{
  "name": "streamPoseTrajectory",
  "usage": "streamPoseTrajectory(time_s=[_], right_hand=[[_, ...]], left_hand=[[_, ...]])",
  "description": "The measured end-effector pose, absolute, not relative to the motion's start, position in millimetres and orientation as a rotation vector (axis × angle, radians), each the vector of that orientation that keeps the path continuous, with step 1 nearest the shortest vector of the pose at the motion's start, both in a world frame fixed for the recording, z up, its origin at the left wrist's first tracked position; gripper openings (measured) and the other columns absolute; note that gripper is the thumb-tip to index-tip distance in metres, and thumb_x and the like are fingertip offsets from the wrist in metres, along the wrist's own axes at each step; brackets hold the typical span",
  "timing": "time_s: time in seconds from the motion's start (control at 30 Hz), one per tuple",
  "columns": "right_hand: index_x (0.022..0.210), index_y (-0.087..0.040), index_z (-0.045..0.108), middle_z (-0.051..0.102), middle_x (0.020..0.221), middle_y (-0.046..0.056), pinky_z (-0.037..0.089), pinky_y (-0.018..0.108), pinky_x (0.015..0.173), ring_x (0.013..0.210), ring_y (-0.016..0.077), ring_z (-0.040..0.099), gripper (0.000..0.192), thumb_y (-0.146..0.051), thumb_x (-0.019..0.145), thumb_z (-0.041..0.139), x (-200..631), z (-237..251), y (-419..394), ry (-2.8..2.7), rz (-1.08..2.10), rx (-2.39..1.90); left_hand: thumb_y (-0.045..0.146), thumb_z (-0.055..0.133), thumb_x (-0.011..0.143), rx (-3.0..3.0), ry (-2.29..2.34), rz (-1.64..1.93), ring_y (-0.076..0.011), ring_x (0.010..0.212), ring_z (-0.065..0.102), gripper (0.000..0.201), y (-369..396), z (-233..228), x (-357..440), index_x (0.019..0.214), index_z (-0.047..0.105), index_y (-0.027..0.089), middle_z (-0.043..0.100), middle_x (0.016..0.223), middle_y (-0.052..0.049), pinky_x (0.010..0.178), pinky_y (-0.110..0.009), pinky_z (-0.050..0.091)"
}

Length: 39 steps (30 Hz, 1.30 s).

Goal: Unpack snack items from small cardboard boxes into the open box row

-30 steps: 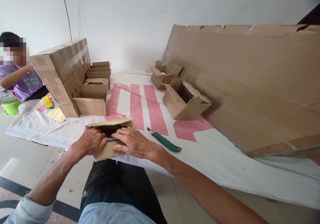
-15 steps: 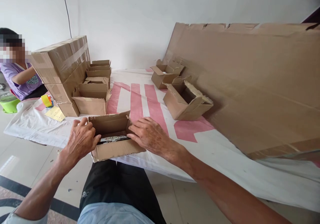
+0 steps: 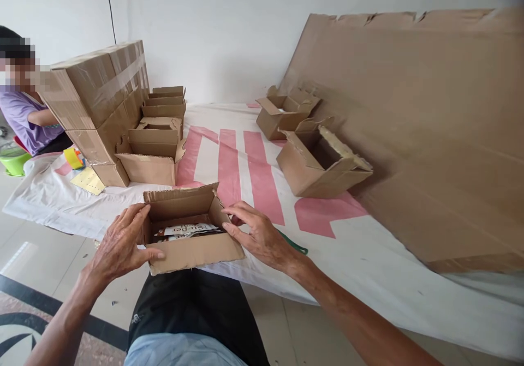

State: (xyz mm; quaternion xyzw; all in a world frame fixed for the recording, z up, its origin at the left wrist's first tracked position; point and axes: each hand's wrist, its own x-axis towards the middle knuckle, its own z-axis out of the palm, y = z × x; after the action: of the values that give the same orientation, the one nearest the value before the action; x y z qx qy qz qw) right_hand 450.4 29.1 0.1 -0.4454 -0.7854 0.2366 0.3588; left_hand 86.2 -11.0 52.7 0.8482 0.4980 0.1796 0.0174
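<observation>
An open cardboard box (image 3: 196, 258) sits at the table's near edge, in front of my body. Printed packets (image 3: 192, 229) lie inside it, partly hidden by the front flap. My left hand (image 3: 125, 240) holds the box's left end, thumb over the front flap and fingers along the side. At the opposite end, my right hand (image 3: 257, 235) grips the right wall, with its thumb near the front corner. A dark green strip-like thing (image 3: 295, 244) pokes out from behind my right wrist; its kind is hidden.
Taped cartons (image 3: 92, 93) are stacked at left beside several open boxes (image 3: 149, 167). Two more open boxes (image 3: 323, 159) stand at right, before a large leaning cardboard sheet (image 3: 409, 137). Yellow tape roll (image 3: 73, 159) and yellow card (image 3: 88, 180) lie at left. A person (image 3: 28, 109) sits beyond.
Both hands have moved from the box's inner upper edges to its outer ends. The box's inside and the packets show more. The green thing has come into sight. My view has shifted slightly.
</observation>
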Motion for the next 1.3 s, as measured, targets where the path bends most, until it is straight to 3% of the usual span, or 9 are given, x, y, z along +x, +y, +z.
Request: streamPoseTrajectory(time_s=[0.23,0.4,0.6,0.73,0.83,0.93,1.07,1.17,1.3], right_hand=[[0.120,-0.025,0.070,0.073,0.105,0.006,0.065,0.038,0.081,0.089,0.0222,0.074,0.020,-0.033,0.105,0.061,450.6,3.0,29.7,-2.030,0.553,-1.140],[0.150,-0.026,0.061,0.076,0.109,0.009,0.066,0.041,0.084,0.093,0.0254,0.077,0.043,-0.030,0.108,0.053,450.4,7.3,31.3,-2.135,0.401,-1.211],[0.152,-0.017,0.063,0.082,0.122,0.015,0.067,0.046,0.089,0.101,0.0313,0.081,0.053,-0.045,0.107,0.055,452.1,-6.9,29.2,-2.027,0.468,-1.411],[0.146,-0.017,0.069,0.080,0.134,0.015,0.066,0.042,0.098,0.121,0.0326,0.078,0.054,-0.051,0.109,0.049,449.6,-11.4,24.1,-1.931,0.727,-1.427],[0.138,-0.019,0.073,0.083,0.122,0.013,0.067,0.040,0.091,0.110,0.0303,0.080,0.050,-0.052,0.111,0.046,449.9,-6.9,24.9,-1.965,0.820,-1.420],[0.136,-0.020,0.072,0.082,0.109,0.012,0.065,0.041,0.080,0.092,0.0285,0.078,0.043,-0.049,0.110,0.053,452.1,6.3,31.5,-2.081,0.541,-1.443],[0.129,-0.019,0.073,0.076,0.122,0.016,0.059,0.046,0.095,0.111,0.0326,0.070,0.029,-0.031,0.102,0.070,447.1,37.6,45.7,-2.338,0.048,-1.214],[0.108,-0.021,0.076,0.076,0.108,0.010,0.054,0.041,0.091,0.102,0.0280,0.069,0.011,-0.022,0.098,0.074,433.0,60.2,58.1,-2.677,0.218,-1.024],[0.092,-0.022,0.075,0.073,0.094,0.003,0.044,0.034,0.080,0.089,0.0221,0.067,0.004,-0.021,0.094,0.072,409.1,78.9,74.9,-2.898,0.625,-1.116]], left_hand=[[0.081,0.081,0.078,2.508,1.417,0.580,-0.0470,0.154,0.042,0.127,-0.4,39.6,85.8,0.177,0.021,0.028,0.036,0.176,-0.022,0.121,-0.067,0.047],[0.076,0.086,0.077,2.469,1.438,0.565,-0.0471,0.154,0.041,0.131,6.1,31.2,86.3,0.178,0.015,0.033,0.032,0.178,-0.019,0.121,-0.071,0.046],[0.065,0.094,0.075,2.413,1.444,0.560,-0.0488,0.158,0.036,0.135,7.0,24.5,88.0,0.178,0.011,0.037,0.030,0.178,-0.020,0.124,-0.073,0.040],[0.057,0.095,0.077,2.326,1.388,0.633,-0.0479,0.162,0.033,0.132,6.1,17.9,89.9,0.177,0.012,0.038,0.025,0.178,-0.019,0.127,-0.069,0.041],[0.055,0.096,0.077,2.269,1.362,0.701,-0.0470,0.163,0.032,0.130,6.3,14.1,91.1,0.177,0.014,0.039,0.026,0.177,-0.017,0.128,-0.067,0.042],[0.053,0.095,0.078,2.254,1.351,0.749,-0.0465,0.163,0.032,0.128,6.6,11.5,91.8,0.177,0.016,0.038,0.027,0.176,-0.017,0.128,-0.068,0.040],[0.056,0.093,0.080,2.266,1.316,0.819,-0.0458,0.163,0.032,0.124,6.7,9.7,91.6,0.177,0.016,0.039,0.029,0.175,-0.017,0.129,-0.069,0.038],[0.058,0.094,0.079,2.279,1.307,0.817,-0.0460,0.163,0.033,0.127,7.9,9.3,90.2,0.177,0.015,0.039,0.029,0.175,-0.017,0.130,-0.069,0.038],[0.057,0.097,0.074,2.289,1.315,0.799,-0.0482,0.161,0.034,0.132,11.5,8.3,86.9,0.177,0.015,0.038,0.029,0.175,-0.018,0.129,-0.071,0.037]])
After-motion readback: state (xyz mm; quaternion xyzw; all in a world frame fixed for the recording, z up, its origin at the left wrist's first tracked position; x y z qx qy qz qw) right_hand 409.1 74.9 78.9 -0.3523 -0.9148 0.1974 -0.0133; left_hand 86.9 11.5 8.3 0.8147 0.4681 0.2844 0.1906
